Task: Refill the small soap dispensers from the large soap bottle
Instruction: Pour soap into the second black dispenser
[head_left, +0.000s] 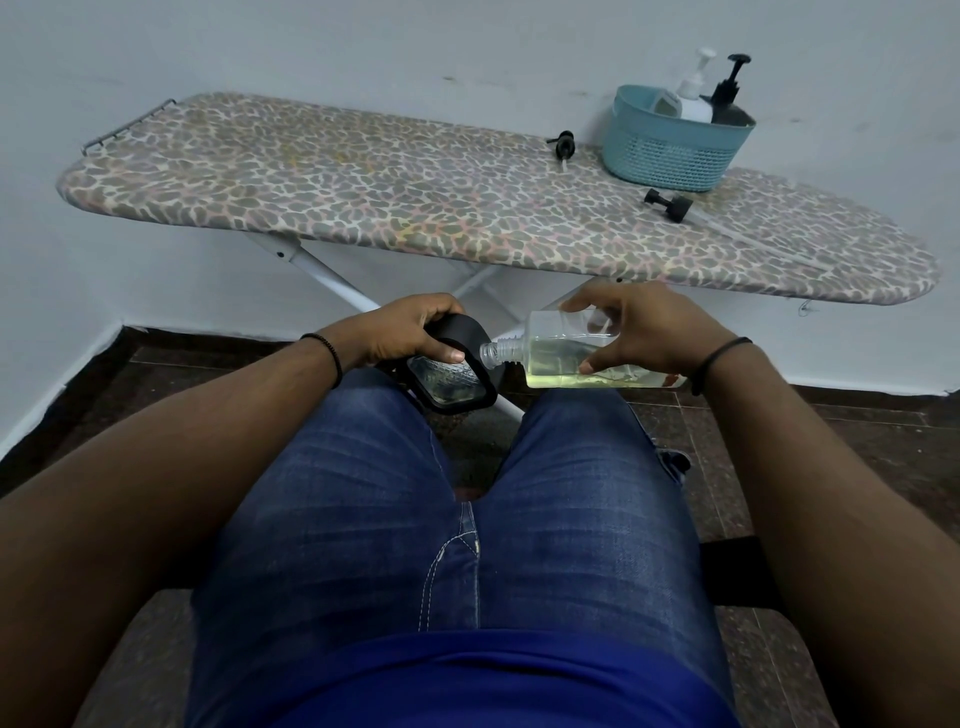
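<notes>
Soap bottle (571, 358) (tipped sideways) between both hands, right (644, 332) gripping.

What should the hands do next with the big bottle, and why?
Probably tip the bottle in the right hand a little more. It lies almost level, its open neck at the rim of the black dispenser gripped by the left hand, and the yellow soap has not quite reached the neck.

White wall (467, 47), dark tiled floor (857, 431), ironing board (363, 182)
</notes>
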